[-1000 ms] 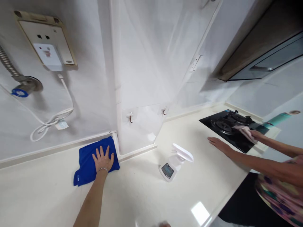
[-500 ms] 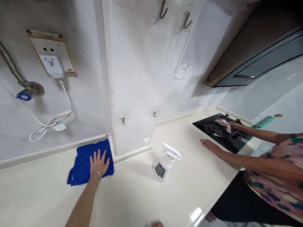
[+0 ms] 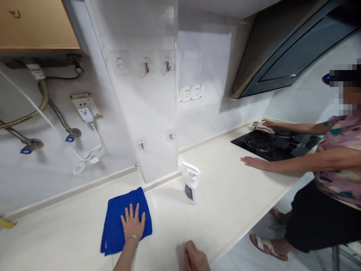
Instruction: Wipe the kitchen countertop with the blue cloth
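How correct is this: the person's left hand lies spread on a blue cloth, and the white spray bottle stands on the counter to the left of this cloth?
One thing is wrong: the white spray bottle stands on the counter to the right of the blue cloth, not to its left, as the head view shows. The left hand does lie spread on the cloth.

On the left wall (image 3: pixel 62 162), we identify a white plug (image 3: pixel 85 114) seated in a socket plate (image 3: pixel 97 110), its looped cord (image 3: pixel 100 141) hanging below. Below and left of the plate, we note two blue-capped valves (image 3: pixel 70 139). We locate hooks (image 3: pixel 147 67) on the projecting column (image 3: pixel 149 109), a double outlet (image 3: pixel 191 93) farther right, and a range hood (image 3: pixel 282 52) above the black hob (image 3: pixel 275 145).
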{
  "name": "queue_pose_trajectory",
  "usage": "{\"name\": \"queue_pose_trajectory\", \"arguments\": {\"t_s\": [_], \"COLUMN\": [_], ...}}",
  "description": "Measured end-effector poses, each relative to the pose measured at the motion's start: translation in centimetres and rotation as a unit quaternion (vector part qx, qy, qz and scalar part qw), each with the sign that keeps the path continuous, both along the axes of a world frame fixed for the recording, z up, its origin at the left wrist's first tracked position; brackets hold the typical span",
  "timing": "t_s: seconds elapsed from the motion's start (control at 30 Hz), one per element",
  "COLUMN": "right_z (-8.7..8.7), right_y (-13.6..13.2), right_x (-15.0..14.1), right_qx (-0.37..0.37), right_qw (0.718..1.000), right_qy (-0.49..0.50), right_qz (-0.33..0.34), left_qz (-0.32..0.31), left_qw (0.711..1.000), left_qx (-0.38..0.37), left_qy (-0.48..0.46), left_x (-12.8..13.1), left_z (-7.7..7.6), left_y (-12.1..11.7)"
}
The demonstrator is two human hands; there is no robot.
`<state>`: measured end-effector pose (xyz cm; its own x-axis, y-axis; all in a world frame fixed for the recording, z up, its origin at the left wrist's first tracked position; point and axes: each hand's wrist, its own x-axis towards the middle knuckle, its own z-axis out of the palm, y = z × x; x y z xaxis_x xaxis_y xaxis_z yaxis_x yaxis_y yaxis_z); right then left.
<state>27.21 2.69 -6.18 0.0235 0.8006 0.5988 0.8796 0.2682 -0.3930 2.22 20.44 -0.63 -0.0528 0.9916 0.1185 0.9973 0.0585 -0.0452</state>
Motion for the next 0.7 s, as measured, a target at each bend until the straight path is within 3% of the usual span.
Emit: {"name": "queue_pose_trajectory", "arguments": {"t_s": [0.17,0.4,0.5,0.57,0.63,0.7], "right_z": [1.3,1.4,1.3,1.1,0.9,0.8], "right_y": [-0.5,-0.7,-0.9,-1.0,-1.1,-1.2], "right_x": [-0.2,-0.1,-0.1,0.0,0.0,0.1], "right_qx": [-0.002,-0.019,-0.026,-0.031,-0.034,-0.039], "right_qw": [1.000,0.999,0.999,0.999,0.999,0.999], "right_qy": [-0.019,-0.026,-0.020,-0.014,-0.009,-0.004], "right_qz": [-0.024,-0.028,-0.022,-0.019,-0.017,-0.015], "left_qz": [-0.013,-0.027,-0.064,-0.083,-0.036,0.075], "left_qw": [1.000,0.998,0.989,0.982,0.980,0.978], "left_qx": [-0.019,-0.014,-0.041,-0.016,0.050,0.087], "left_qy": [-0.021,-0.061,-0.123,-0.169,-0.187,-0.172], "left_x": [-1.4,-3.5,-5.2,-7.1,-9.6,-11.9], "left_z": [0.5,-0.5,-0.2,0.6,1.6,2.4], "left_y": [-4.0,-9.9,-10.6,-10.3,-9.9,-10.0]}}
